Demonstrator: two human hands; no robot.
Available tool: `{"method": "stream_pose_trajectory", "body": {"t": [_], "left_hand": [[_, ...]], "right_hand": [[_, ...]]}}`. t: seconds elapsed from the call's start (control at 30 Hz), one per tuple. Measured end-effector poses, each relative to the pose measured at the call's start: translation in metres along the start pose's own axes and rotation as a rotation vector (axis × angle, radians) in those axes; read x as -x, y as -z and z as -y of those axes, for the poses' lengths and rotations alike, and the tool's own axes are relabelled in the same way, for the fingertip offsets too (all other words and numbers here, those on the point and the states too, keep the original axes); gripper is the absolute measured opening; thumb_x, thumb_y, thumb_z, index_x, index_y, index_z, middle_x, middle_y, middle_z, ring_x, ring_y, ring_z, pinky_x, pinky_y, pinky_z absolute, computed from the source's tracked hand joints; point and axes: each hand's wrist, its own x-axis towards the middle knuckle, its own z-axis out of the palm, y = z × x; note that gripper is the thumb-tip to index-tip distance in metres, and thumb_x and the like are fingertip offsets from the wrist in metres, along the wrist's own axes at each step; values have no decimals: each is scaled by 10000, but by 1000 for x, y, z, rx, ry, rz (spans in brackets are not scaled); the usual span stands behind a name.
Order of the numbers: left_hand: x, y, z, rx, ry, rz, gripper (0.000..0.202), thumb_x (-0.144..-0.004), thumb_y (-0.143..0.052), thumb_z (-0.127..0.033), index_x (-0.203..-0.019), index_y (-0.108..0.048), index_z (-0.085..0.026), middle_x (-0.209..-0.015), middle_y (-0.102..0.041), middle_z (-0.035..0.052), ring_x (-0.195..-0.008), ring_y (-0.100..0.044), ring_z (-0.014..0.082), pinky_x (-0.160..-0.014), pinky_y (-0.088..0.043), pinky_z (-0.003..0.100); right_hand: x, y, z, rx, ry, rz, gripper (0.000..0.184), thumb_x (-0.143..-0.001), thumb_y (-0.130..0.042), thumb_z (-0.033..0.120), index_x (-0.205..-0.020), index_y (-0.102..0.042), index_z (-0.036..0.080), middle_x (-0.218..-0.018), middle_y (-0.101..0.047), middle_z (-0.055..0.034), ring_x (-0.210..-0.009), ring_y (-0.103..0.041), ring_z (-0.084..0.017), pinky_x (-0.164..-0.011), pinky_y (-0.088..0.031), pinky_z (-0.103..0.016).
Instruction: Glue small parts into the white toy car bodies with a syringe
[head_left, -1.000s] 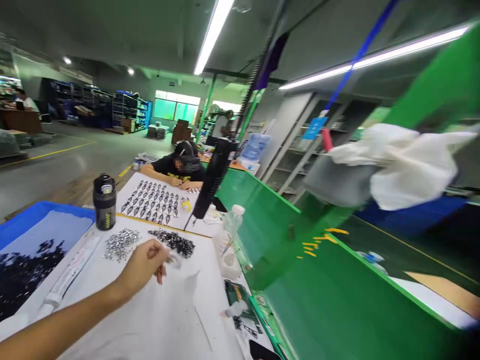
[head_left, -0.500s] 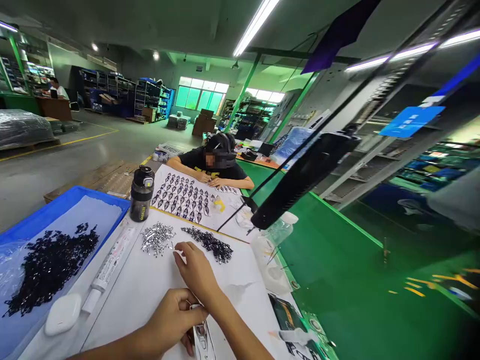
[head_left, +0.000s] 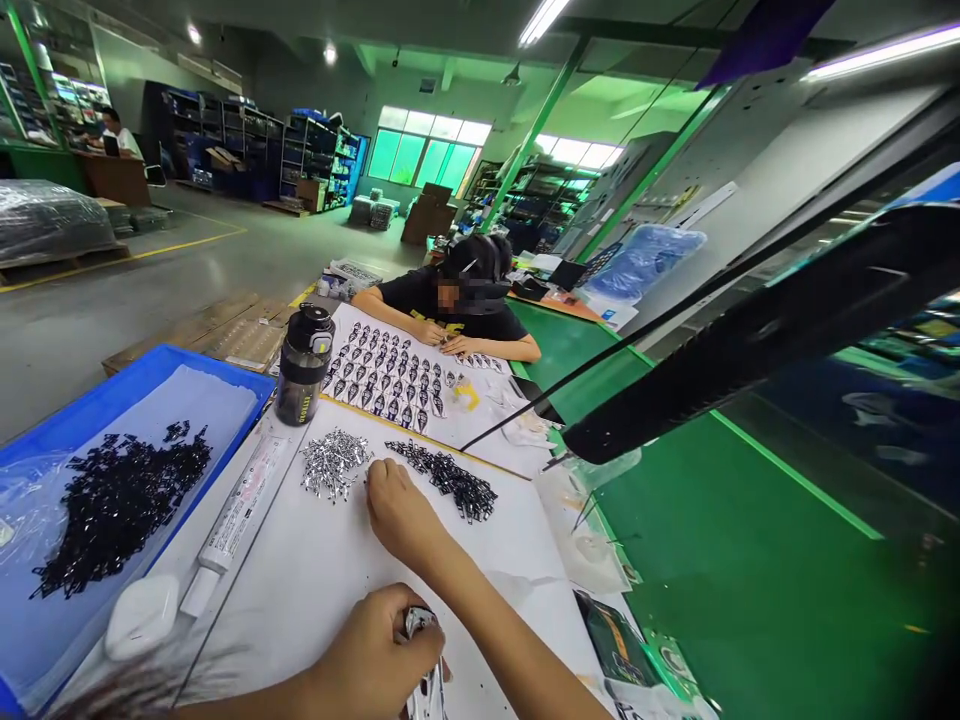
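Observation:
My left hand [head_left: 371, 645] is closed around a shiny silver metal piece [head_left: 429, 690] at the bottom of the view; its fingers and thumb cover much of it. Farther forward, my right hand [head_left: 401, 510] rests low over the white sheet, fingers curled and fingertips turned down. Whatever those fingertips may pinch is hidden. Just left of them lies a heap of small silver pin-like parts [head_left: 334, 463]. To the right of the hand spreads a pile of small black parts [head_left: 457, 482].
On the left stand a blue tray [head_left: 176, 365] of black parts, a white tube [head_left: 247, 500], a white case [head_left: 142, 615] and a dark bottle [head_left: 302, 370]. Opposite, a person [head_left: 480, 280] leans over rows of small parts [head_left: 386, 375]. A black lamp arm [head_left: 720, 360] slants across the right.
The fingers of my right hand went from stretched toward the silver parts to curled under. My left hand still grips the metal piece. The whole view has shifted slightly.

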Motion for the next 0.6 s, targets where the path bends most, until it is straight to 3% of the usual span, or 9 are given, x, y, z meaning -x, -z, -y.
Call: {"method": "stream_pose_trajectory", "body": {"t": [0.07, 0.17, 0.27, 0.37, 0.47, 0.6], "left_hand": [[2, 0, 0, 11, -4, -3, 547, -665, -699, -581, -982, -525, -171, -779, -642, 37, -473, -627, 144, -321, -405, 195], [7, 0, -4, 41, -42, -26, 577, -708, -661, -559, -1107, -504, -172, -908, -618, 57, -573, -689, 177, -360, -459, 215], [12, 0, -11, 61, -106, -61, 611, -769, -628, -531, -1246, -472, -184, -1001, -599, 81, -676, -724, 200, -439, -530, 246], [15, 0, -15, 65, -106, -91, 682, -787, -632, -520, -1348, -406, -205, -1078, -605, 115, -695, -730, 204, -442, -533, 244], [17, 1, -13, 64, -72, -95, 708, -796, -634, -528, -1372, -368, -213, -1082, -619, 121, -638, -721, 203, -388, -500, 237], [19, 0, -13, -25, -90, -32, 547, -851, -581, -563, -1233, -546, -174, -945, -640, 85, -637, -698, 188, -387, -490, 220]], "right_hand": [[14, 4, -3, -57, -20, -48, 179, -909, -404, 38, -919, -560, 125, -874, -629, -120, -801, -593, -205, -729, -471, -325], [48, 13, -12, -160, -49, -124, 207, -963, -331, 117, -934, -528, 173, -803, -636, -75, -686, -601, -183, -641, -486, -298], [89, 15, -24, -436, -76, -294, 198, -1009, -394, 286, -1087, -556, 202, -872, -686, -60, -728, -675, -165, -632, -554, -262], [123, 3, -33, -685, -174, -472, 306, -977, -518, 375, -1233, -589, 224, -951, -736, -71, -809, -734, -177, -595, -585, -224], [143, -12, -33, -693, -206, -559, 220, -945, -589, 335, -1118, -675, 230, -941, -761, -60, -821, -750, -182, -635, -606, -214], [149, -17, -24, -583, -30, -673, 180, -931, -577, 171, -1040, -705, 236, -918, -739, -43, -786, -730, -157, -690, -610, -222]]}}
